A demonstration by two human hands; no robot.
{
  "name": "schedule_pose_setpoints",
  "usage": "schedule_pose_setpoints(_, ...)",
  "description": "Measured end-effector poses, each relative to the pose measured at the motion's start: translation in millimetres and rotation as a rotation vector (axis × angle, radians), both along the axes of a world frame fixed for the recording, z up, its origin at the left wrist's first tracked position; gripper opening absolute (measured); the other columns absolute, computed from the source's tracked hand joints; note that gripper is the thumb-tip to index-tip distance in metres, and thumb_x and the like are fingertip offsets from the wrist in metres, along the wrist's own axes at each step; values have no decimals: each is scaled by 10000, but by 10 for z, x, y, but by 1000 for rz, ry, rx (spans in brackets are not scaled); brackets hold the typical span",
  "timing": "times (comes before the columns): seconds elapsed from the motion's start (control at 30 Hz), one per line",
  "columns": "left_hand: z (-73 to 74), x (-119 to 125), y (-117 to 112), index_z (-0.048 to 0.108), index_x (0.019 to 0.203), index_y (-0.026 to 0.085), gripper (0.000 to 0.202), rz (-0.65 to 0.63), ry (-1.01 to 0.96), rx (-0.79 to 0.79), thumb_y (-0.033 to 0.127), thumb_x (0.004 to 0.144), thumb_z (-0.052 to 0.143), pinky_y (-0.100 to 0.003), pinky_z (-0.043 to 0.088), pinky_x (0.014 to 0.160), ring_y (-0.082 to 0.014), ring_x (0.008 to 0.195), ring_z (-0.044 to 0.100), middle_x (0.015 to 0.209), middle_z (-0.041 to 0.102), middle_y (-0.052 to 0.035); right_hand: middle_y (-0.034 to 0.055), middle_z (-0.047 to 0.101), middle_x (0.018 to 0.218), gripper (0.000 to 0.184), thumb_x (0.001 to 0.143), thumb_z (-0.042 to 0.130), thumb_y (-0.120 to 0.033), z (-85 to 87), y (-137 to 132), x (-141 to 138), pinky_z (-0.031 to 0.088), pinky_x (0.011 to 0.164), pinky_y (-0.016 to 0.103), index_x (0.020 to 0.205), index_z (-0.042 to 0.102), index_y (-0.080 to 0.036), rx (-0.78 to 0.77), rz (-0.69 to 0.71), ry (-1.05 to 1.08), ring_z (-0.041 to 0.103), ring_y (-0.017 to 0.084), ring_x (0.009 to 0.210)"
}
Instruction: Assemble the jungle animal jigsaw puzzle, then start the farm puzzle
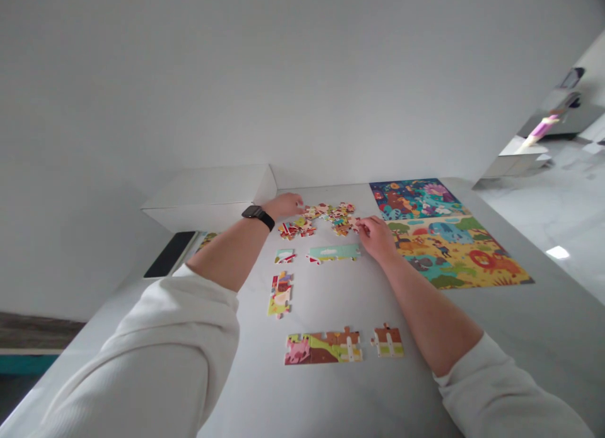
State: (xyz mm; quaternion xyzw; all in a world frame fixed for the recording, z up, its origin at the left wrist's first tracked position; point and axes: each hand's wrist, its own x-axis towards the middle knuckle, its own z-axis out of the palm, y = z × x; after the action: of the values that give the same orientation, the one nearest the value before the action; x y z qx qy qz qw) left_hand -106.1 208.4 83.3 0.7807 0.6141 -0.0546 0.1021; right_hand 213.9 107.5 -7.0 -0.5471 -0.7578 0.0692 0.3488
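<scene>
Since both my arms reach forward over the white worktop (246, 387), my hands sit apart, one on each side of a loose heap of jigsaw pieces (328, 217). My left hand (283, 205) rests just beside the heap's left edge, and a black smartwatch (258, 216) circles that wrist. My right hand (375, 239) has its fingertips (358, 223) at the heap's right edge, though I cannot tell whether they pinch a piece. Closer to me lie several joined puzzle sections: a pale green and blue strip (333, 253) just below the heap, a small section (285, 256) to its left, an upright column (280, 294) below that, and a long pink, green and brown section (324, 346) beside a small brown and cream section (387, 341). Just past my right hand, a colourful picture of animals (439, 233) lies flat on the worktop. Off to the left of the heap stands a white box (208, 198).
</scene>
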Motion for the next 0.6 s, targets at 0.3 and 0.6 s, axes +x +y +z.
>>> schedule_pose_setpoints(0.3, -300, 630, 116, 654, 1419, 187, 560, -305, -154, 130, 441, 920, 621, -332, 485, 1075, -269, 1238, 661, 1400, 694, -145, 115, 752, 1023, 223, 974, 554, -184, -12, 10, -1, 529, 937, 375, 1034, 769, -186, 8, 8, 20, 689, 254, 951)
schedule_pose_setpoints(0.6, -201, 342, 188, 738, 1330, 205, 521, -307, -20, 33, 272, 839, 578, -290, 521, 855, -244, 1019, 721, 1221, 783, -99, 108, 756, 1012, 207, 933, 578, -167, -71, 29, -8, 537, 951, 398, 998, 771, -204, 25, 31, 98, 699, 263, 971)
